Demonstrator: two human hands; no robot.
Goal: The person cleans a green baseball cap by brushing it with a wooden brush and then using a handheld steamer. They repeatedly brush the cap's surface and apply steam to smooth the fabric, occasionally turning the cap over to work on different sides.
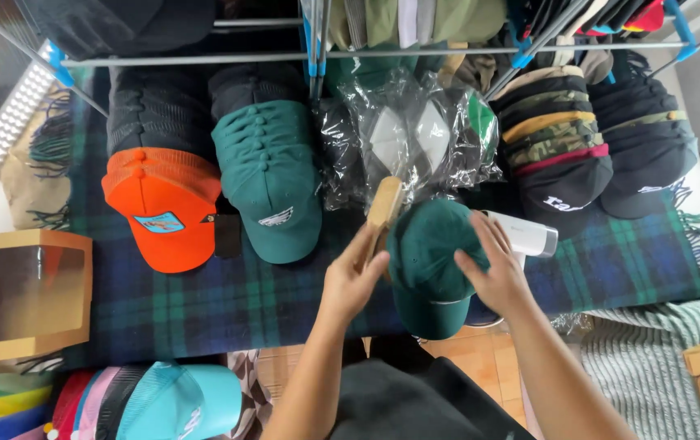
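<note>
Centrally, the left hand (356,279) grips a wooden brush (383,213), fingers closed around its handle, held just beside a dark green cap (429,265). The right hand (493,273) lies spread on that cap's crown, fingers apart, pressing it over the edge of the plaid blanket (203,301). Behind, clear crinkled plastic bags (403,134) hold folded caps. An orange cap (162,216) carries a blue patch on its front; the neighbouring green cap stack (272,175) shows a small white emblem.
</note>
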